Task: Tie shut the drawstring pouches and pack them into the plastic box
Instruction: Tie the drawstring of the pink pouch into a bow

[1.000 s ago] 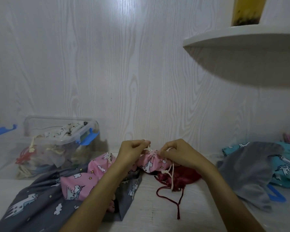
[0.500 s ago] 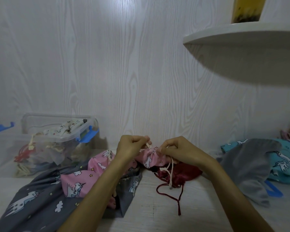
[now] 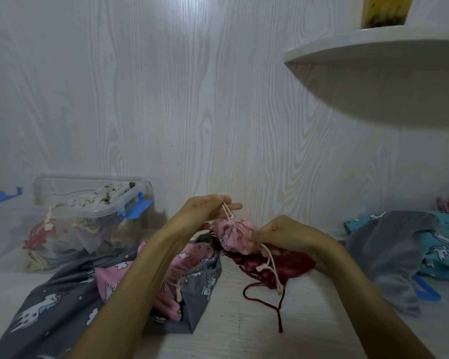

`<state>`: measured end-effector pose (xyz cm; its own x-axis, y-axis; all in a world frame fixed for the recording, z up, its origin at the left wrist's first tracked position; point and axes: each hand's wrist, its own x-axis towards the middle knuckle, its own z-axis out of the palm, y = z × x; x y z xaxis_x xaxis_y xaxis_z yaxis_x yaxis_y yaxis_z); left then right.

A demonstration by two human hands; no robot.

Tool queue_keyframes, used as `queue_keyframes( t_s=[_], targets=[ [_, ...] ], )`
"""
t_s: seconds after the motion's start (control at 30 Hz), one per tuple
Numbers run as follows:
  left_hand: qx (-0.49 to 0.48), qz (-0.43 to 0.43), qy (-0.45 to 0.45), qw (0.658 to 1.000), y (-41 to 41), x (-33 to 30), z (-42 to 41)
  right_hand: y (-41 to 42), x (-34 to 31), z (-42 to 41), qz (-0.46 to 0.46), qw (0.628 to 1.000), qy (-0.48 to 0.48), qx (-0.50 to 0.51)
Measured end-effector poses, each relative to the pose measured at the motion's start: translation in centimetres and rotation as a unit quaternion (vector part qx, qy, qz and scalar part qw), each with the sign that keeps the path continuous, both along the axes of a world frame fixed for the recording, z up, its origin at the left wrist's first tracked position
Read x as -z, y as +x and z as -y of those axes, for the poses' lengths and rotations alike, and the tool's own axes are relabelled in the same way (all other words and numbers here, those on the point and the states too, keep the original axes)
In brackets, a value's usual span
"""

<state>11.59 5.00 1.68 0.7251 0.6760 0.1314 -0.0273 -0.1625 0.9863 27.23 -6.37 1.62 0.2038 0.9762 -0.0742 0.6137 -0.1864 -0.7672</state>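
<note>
The small pink pouch (image 3: 233,235) sits gathered between my 2 hands, held just above the table (image 3: 244,320), its puckered mouth turned up and toward my left. My right hand (image 3: 283,235) is curled round its body from the right side, gripping the fabric. My left hand (image 3: 208,211) is up and to the left of the mouth, pinching the cream cord (image 3: 227,211) between thumb and fingers, so the cord runs taut on a slant from the mouth to my fingertips. That slant is the line the coming pull turns on, I judge: away from the right hand, up and leftward. A second cream cord end (image 3: 271,270) hangs loose below my right hand, over the dark red pouch (image 3: 275,268) lying on the table just beneath.

The plastic box (image 3: 88,216) stands open to my left against the wall, already holding tied pouches, so my left hand is the nearer one to it. Between the box and my hands lie a grey unicorn cloth (image 3: 62,301) and a pink one (image 3: 109,281); above them the air is free. To my right lies a heap of grey and teal fabric (image 3: 399,244), well apart, with a shelf (image 3: 373,55) overhead.
</note>
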Motion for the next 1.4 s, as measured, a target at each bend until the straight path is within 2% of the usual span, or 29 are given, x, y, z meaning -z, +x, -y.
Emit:
queue_keyframes(
  t_s=[0.23,0.3,0.37,0.43,0.6,0.77,0.87,0.97,1.03,1.17,1.4],
  targets=[
    [0.04,0.113,-0.096,0.988,0.3,-0.8,0.2,-0.4,-0.6,-0.2,-0.009,1.0,0.018,0.013],
    [0.008,0.082,-0.054,0.995,0.3,-0.5,0.3,-0.5,-0.7,0.0,-0.001,1.0,-0.004,0.004],
    [-0.002,0.024,0.028,0.999,0.2,-0.2,0.2,-0.4,-1.1,0.4,0.008,1.0,-0.017,0.011],
    [0.015,-0.044,0.084,0.995,0.3,0.1,0.4,0.3,-1.8,1.1,0.015,1.0,-0.008,0.019],
    [0.101,-0.187,0.148,0.966,1.2,0.5,1.6,1.5,-3.3,2.5,0.027,0.998,-0.003,0.053],
    [0.189,-0.245,0.149,0.939,2.0,0.6,2.8,0.3,-3.3,1.8,0.046,0.997,0.028,0.046],
    [0.217,-0.234,0.18,0.931,1.8,0.8,2.9,-1.0,-2.7,1.1,0.018,0.997,0.076,0.018],
    [0.19,-0.2,0.126,0.953,1.1,0.8,2.2,-0.9,-2.4,0.9,-0.027,0.993,0.11,-0.036],
    [0.194,-0.178,0.08,0.961,0.7,0.6,1.7,0.1,-2.3,1.3,-0.042,0.993,0.088,-0.06],
    [0.197,-0.159,0.045,0.966,0.0,0.2,1.0,1.0,-1.4,1.2,0.05,0.993,0.027,-0.108],
    [0.188,-0.14,-0.003,0.972,-0.7,-0.2,0.4,0.9,-0.9,0.6,0.148,0.982,0.104,-0.051]
  ],
)
